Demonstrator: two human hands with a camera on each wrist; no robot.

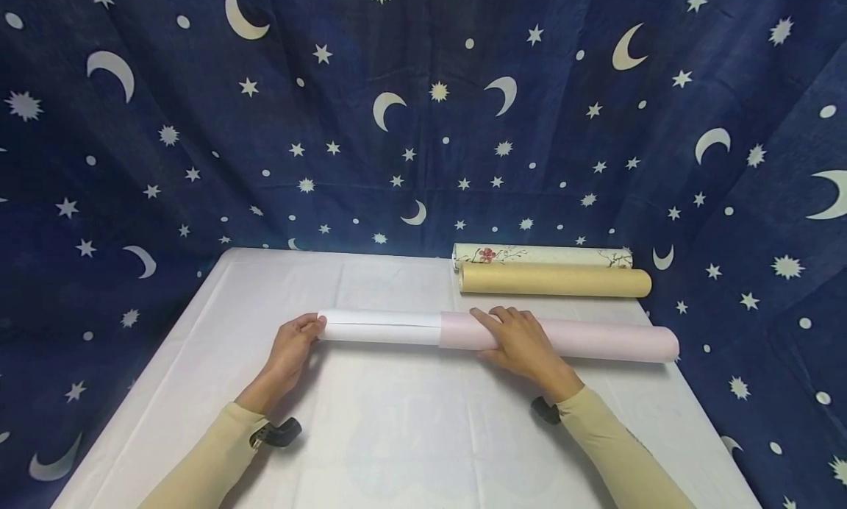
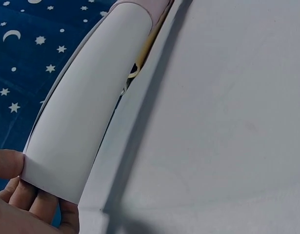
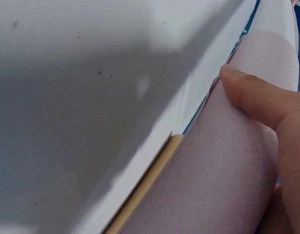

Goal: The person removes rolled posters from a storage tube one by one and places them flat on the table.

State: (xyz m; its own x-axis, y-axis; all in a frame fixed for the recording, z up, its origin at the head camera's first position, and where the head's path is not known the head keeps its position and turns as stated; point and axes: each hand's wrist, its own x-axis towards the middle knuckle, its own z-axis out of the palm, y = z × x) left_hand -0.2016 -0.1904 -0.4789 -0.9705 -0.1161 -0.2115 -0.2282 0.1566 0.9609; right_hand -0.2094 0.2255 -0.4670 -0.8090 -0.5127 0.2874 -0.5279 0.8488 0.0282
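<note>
A pink paper roll [image 1: 609, 340] with a faintly creased surface lies crosswise in front of the person. From its left end extends a narrower white paper roll [image 1: 384, 327], with a lengthwise edge line along it. My left hand [image 1: 291, 356] pinches the white roll's free end. In the left wrist view the thumb [image 2: 8, 164] sits at the rim and the other fingers reach under and into the end. Around the pink roll, near where the white part comes out, my right hand [image 1: 523, 345] grips, its thumb [image 3: 252, 95] pressed on the near side.
Behind the pink roll lie a yellow roll [image 1: 556, 281] and a cream roll with red flowers and branches [image 1: 529, 254]. All are on a white-covered table [image 1: 397, 435]. A dark blue curtain with moons and stars [image 1: 370, 156] hangs behind and at both sides.
</note>
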